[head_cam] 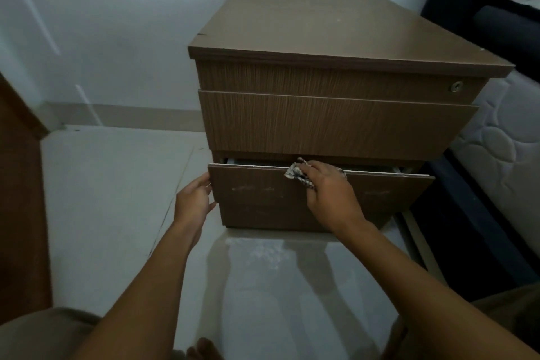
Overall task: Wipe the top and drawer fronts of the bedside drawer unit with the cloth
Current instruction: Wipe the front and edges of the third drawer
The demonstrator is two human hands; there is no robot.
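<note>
The brown wooden bedside drawer unit [336, 126] stands on the pale floor with three drawer fronts and a bare top. Its bottom drawer [257, 193] is pulled out a little, showing a dark gap above its front. My right hand [327, 193] grips a crumpled patterned cloth [296, 174] against the top edge of that bottom drawer front. My left hand [194, 199] rests on the left edge of the same drawer front, fingers around the corner.
A quilted white mattress [502, 155] on a dark bed frame stands right of the unit. A brown wooden panel [20, 184] stands at the left. The white wall is behind, and a small round lock [456, 86] sits on the top drawer.
</note>
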